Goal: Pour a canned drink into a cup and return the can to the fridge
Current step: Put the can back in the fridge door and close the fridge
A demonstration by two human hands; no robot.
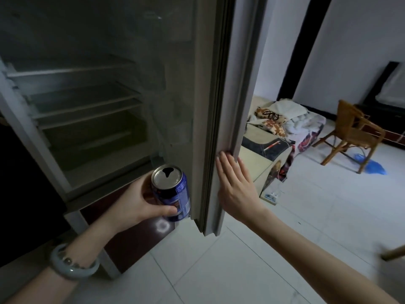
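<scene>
My left hand (135, 200) grips a blue drink can (172, 194) upright, its silver top open, in front of the fridge's lower edge. The fridge (92, 110) stands open and dark, with bare shelves (87, 99) inside. Its door (210, 119) swings out to the right of the can. My right hand (235, 183) lies against the door's outer edge with straight fingers, the fingertips at the edge strip. No cup is in view.
A dark lower fridge door (131, 235) sits below the open compartment. White floor tiles (263, 249) spread to the right. Further off are a bed with crumpled bedding (291, 123), a wicker chair (352, 132), a blue bag (375, 167) and a power strip (270, 197) on the floor.
</scene>
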